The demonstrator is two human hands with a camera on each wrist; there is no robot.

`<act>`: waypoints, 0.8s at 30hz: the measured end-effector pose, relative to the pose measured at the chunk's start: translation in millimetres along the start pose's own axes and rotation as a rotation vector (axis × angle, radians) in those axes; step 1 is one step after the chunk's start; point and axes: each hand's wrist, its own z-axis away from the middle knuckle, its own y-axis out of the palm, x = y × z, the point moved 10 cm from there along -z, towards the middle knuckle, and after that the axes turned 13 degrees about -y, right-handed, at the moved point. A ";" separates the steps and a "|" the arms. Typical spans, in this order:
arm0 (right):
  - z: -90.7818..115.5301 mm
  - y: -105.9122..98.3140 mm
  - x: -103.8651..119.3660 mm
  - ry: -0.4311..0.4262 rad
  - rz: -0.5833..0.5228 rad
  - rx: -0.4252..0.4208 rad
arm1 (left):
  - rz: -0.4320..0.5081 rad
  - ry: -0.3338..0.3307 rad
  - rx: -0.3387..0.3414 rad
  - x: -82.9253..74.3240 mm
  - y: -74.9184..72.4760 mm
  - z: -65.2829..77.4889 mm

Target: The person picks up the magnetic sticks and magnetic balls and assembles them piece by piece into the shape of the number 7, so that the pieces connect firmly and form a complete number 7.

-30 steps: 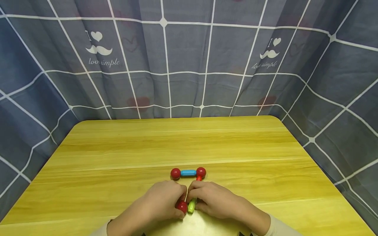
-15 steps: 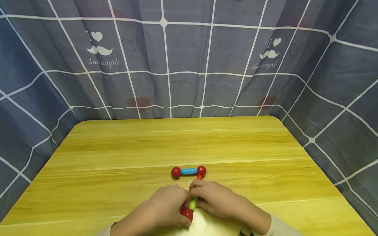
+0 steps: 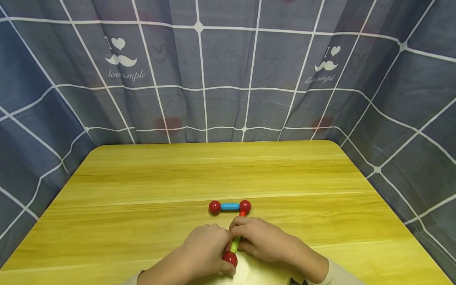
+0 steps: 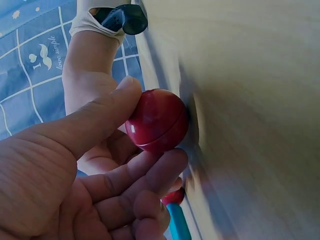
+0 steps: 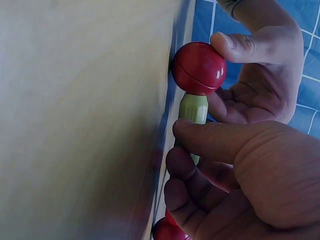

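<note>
My left hand (image 3: 208, 251) pinches a glossy red ball (image 4: 158, 121) between thumb and fingers, low over the table. The ball meets the near end of a yellow-green ridged rod (image 5: 193, 108), which my right hand (image 3: 263, 239) grips between thumb and fingers. Beyond the right fingers a short red rod (image 3: 242, 213) shows, leading to another red ball (image 3: 245, 206). From that ball a blue rod (image 3: 230, 207) runs left to a further red ball (image 3: 215, 207). The stretch between the red and yellow-green rods is hidden behind the right fingers.
The pieces lie near the front middle of a yellow wood-grain table (image 3: 213, 170). A grey-blue checked curtain (image 3: 228, 71) hangs behind the table and along both sides. A small black object (image 3: 293, 282) shows at the bottom edge, by the right sleeve.
My left hand has brought its red ball rightward and nearer, from beside the yellow-green rod to its end. The right hand keeps its grip, and the joined pieces have shifted slightly right.
</note>
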 end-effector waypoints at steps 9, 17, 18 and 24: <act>0.4 -0.5 0.3 -0.005 -0.020 0.006 | -0.003 0.000 -0.003 -0.6 1.0 -0.1; 1.5 0.4 -3.2 -0.006 -0.030 0.024 | 0.035 -0.013 0.034 -2.6 4.2 -1.8; 1.6 0.3 -3.2 -0.010 -0.033 0.026 | 0.040 -0.012 0.035 -2.8 4.2 -1.9; 3.1 -5.7 -3.1 -0.010 -0.078 0.027 | 0.110 0.004 0.027 1.3 -4.4 -1.1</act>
